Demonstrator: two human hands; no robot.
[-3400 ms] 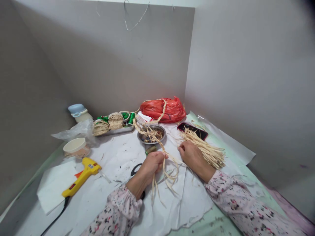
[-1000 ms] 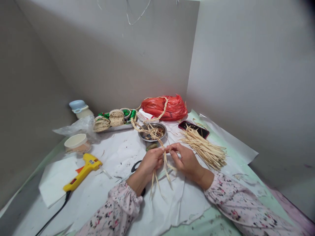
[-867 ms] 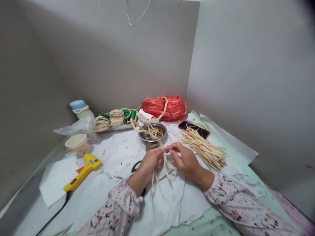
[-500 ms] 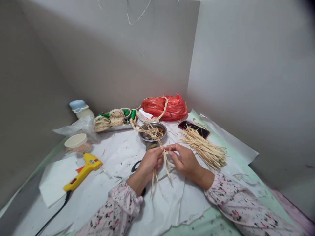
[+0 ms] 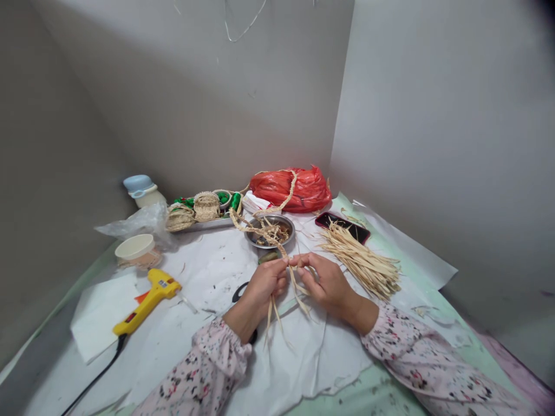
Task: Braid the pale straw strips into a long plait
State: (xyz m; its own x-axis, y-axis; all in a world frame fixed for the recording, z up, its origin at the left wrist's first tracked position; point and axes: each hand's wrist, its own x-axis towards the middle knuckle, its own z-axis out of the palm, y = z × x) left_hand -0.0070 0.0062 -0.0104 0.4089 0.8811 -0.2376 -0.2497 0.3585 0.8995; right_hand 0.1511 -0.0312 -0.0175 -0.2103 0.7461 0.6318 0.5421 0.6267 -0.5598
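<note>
Here are both hands working close, fingertips almost meeting over the middle of the tabletop point(image 5: 342, 390). The left hand point(image 5: 265, 283) is closed, thumb and fingers clamped on the near end of a straw braid point(image 5: 280, 248). And the right hand point(image 5: 327, 283) comes in just beside it, thumb and forefinger pinched together on a loose strand point(image 5: 297, 289) at that same end. More pale ends dangle below the left fist, over the white paper point(image 5: 203, 266).

Follow the braid away from the fingers: it runs across a metal bowl point(image 5: 255, 244) of scraps, bends round on the left, and one stretch lies up over the red plastic bag point(image 5: 312, 193) at the back. Out to the right, a bundle of straw point(image 5: 364, 263) lies fanned, its far tips over a dark phone point(image 5: 332, 221). Tucked by the left wrist, black-handled scissors point(image 5: 240, 292), partly hidden.

Over on the left, a yellow glue gun point(image 5: 145, 301) rests on its side, with a paper cup point(image 5: 145, 258) behind it. Further back sits a metal tray point(image 5: 206, 225) carrying woven coils point(image 5: 207, 207) and a green spool point(image 5: 235, 202), a blue-capped bottle point(image 5: 147, 195) off its left end.
</note>
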